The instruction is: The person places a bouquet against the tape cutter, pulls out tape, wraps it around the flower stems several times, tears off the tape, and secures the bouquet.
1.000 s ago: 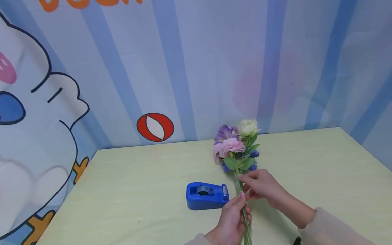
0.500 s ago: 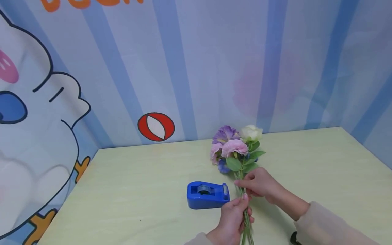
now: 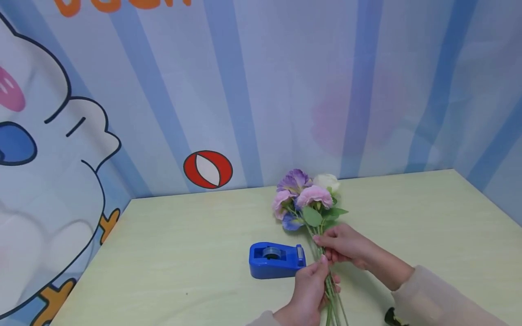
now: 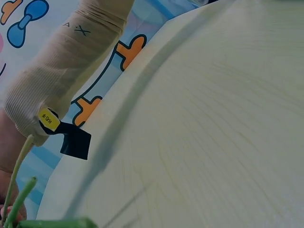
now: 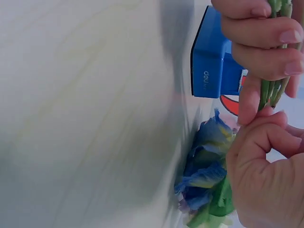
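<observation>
In the head view, a bunch of long-stemmed flowers is held over the table: pink flowers [image 3: 314,195], a purple flower [image 3: 294,181], a white flower [image 3: 327,182], a blue flower [image 3: 291,222] and green leaves [image 3: 311,216]. My left hand [image 3: 307,290] grips the green stems [image 3: 332,299] low down, its fingers curled round them in the right wrist view. Just above it, my right hand [image 3: 346,244] pinches the stems between thumb and fingers, below the leaves. Cut stem ends [image 4: 57,223] poke into the left wrist view.
A blue tape dispenser [image 3: 274,262] with a roll of clear tape stands close left of the stems. The pale table [image 3: 183,249] meets a striped cartoon backdrop [image 3: 285,90] behind. One sleeve [image 4: 52,71] carries a black strap mount [image 4: 76,141].
The flower heads have shifted left and spread, and the white flower has dropped lower. Lower stems fan out more. The right hand has moved slightly on the stems; the left stays put.
</observation>
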